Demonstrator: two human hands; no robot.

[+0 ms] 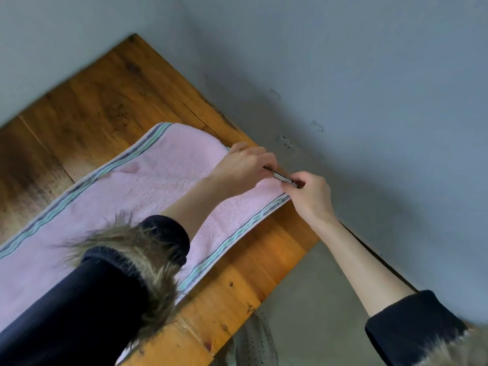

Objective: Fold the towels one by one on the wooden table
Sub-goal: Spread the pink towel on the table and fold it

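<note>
A pink towel (pixel 148 180) with grey and green striped borders lies spread lengthwise on the wooden table (pixel 105 96). Its far short end reaches the table's far edge by the wall. My left hand (pixel 245 162) pinches that end's edge near the far corner. My right hand (pixel 309 194) pinches the same edge at the near corner. The striped hem (pixel 281 177) is stretched taut and lifted a little between the two hands. My dark fur-cuffed left sleeve (pixel 126 260) hides part of the towel's middle.
A grey wall (pixel 369 101) with a socket (pixel 286 142) runs along the table's far edge. A dotted grey cloth (pixel 253 336) hangs below the table's right edge, above a concrete floor (pixel 317 299).
</note>
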